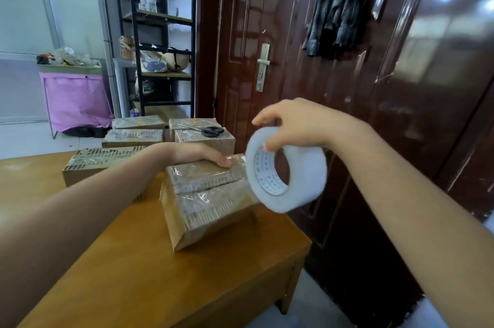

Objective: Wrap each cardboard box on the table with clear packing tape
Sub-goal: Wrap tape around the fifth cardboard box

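A cardboard box [205, 202] lies tilted on the wooden table [128, 269], with clear tape over its top and sides. My left hand [203, 158] rests flat on the box's far top edge, fingers straight. My right hand [291, 124] grips a roll of clear packing tape [287, 178] from above, thumb in the core, just off the box's right end. A strip of tape runs from the roll onto the box. Another box [104, 164] sits behind my left forearm, partly hidden.
Several taped boxes [171, 131] are stacked beyond the table, with black scissors [211, 130] on top of one. A dark wooden door [267, 47] stands close on the right. A black shelf rack [160, 34] and a pink-skirted bin [74, 98] stand at the back left.
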`<action>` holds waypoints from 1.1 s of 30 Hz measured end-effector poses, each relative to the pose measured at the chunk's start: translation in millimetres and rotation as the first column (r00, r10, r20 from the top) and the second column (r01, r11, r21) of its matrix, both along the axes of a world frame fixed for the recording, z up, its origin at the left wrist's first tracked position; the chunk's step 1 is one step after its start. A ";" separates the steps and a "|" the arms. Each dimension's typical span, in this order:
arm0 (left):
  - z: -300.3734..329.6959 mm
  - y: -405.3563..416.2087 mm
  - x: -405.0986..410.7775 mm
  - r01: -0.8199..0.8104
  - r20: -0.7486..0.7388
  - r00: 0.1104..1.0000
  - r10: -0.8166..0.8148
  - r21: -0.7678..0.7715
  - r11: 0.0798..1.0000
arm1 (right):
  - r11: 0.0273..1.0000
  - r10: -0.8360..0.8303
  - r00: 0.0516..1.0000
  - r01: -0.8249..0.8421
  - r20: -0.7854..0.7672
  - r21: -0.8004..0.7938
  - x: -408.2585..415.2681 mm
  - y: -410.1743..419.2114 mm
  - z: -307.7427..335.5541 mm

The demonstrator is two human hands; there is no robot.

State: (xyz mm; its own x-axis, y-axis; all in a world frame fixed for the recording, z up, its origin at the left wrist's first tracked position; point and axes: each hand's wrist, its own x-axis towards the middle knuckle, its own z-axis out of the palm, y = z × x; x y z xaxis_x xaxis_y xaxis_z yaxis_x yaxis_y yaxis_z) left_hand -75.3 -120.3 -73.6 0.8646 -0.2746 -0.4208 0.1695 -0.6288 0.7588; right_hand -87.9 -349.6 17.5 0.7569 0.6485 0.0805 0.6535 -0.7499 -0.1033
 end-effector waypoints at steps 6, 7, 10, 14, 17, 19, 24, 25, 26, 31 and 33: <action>0.1 -16.6 -18.2 -0.330 0.725 0.670 -0.161 0.485 0.810 | 0.910 -0.074 0.997 0.057 0.025 0.411 29.3 38.1 -12.0; -4.3 -25.4 -24.3 -0.373 0.715 0.658 -0.236 0.581 0.723 | 0.882 -0.104 0.992 0.056 0.076 0.468 32.4 43.0 -13.7; -19.8 -41.0 -36.4 -0.327 0.549 0.812 -0.200 0.711 0.623 | 0.788 -0.232 0.941 0.033 0.247 0.615 39.8 55.9 -21.5; -25.8 -34.9 -39.2 -0.192 0.373 0.910 -0.182 0.767 0.613 | 0.677 -0.217 0.915 -0.109 0.339 0.728 44.5 61.9 -47.2; -27.9 -32.5 -34.1 -0.195 0.371 0.912 -0.175 0.768 0.610 | 0.592 -0.235 0.832 -0.287 0.502 0.753 43.5 56.1 -83.2; -31.0 -34.0 -32.8 -0.213 0.395 0.904 -0.163 0.748 0.629 | 0.591 -0.261 0.792 -0.321 0.552 0.740 39.0 52.3 -112.4; -33.1 -32.2 -30.1 -0.239 0.425 0.893 -0.148 0.727 0.644 | 0.561 -0.251 0.824 -0.305 0.509 0.770 23.2 54.5 -163.5; -32.8 -32.4 -30.8 -0.238 0.425 0.893 -0.147 0.724 0.647 | 0.541 -0.246 0.833 -0.305 0.495 0.784 20.7 56.1 -165.2; -32.3 -33.1 -31.6 -0.237 0.423 0.895 -0.144 0.722 0.650 | 0.534 -0.248 0.837 -0.301 0.487 0.790 19.1 57.1 -164.7; -28.3 -36.3 -33.9 -0.257 0.426 0.898 -0.113 0.715 0.650 | 0.678 -0.177 0.891 -0.198 0.418 0.708 9.7 40.0 -135.0; -27.3 -36.8 -34.5 -0.261 0.424 0.900 -0.098 0.706 0.659 | 0.766 -0.113 0.923 -0.155 0.368 0.624 -2.1 21.3 -114.5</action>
State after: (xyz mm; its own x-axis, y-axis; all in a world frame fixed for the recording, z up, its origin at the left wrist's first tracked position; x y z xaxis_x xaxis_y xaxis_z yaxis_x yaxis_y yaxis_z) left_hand -109.7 -157.1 -100.9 0.9966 0.0485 -0.0663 0.0524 -0.9969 0.0590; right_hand -90.0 -328.3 -97.1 0.5697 0.3599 0.7389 0.7557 -0.5827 -0.2988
